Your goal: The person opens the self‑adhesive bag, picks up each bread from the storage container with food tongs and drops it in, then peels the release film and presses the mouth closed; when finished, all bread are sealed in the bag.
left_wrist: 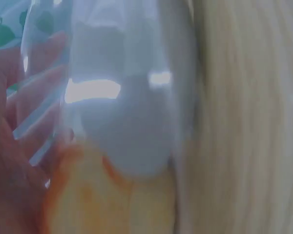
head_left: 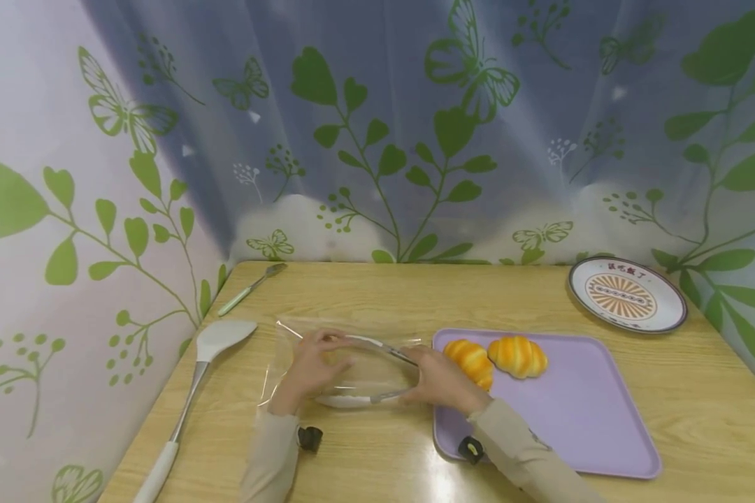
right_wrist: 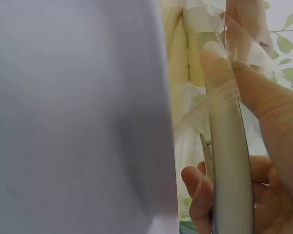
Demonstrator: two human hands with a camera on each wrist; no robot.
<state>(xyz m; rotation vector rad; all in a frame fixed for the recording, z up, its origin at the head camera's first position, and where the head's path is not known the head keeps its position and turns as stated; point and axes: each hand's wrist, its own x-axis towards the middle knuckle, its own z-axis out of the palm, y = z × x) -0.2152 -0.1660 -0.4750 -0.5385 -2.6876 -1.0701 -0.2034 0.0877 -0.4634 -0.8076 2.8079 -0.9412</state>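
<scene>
right hand point(head_left: 438, 378) first: its thumb and fingers grip a pair of tongs point(head_left: 380, 345), metal with whitish, rounded ends, the two arms spread apart. left hand point(head_left: 310, 367) lies along a clear plastic bag point(head_left: 377, 376), fingers loosely spread against the film; whether any of them pinches it, i can't tell. the bag is thin, glossy and full of glare, and through it, by the left hand, shows a golden-brown bread roll point(left_wrist: 112, 200) just beside one pale tong end.

on the plate point(head_left: 626, 295), red chinese characters end in 吃飯了 as far as i can read; the lower lettering is too small. two ridged croissants point(head_left: 519, 356) sit on a smooth lilac tray point(head_left: 579, 412) with rounded corners. a white-headed spatula point(head_left: 189, 400) lies on the wood-grain table point(head_left: 352, 293).
</scene>
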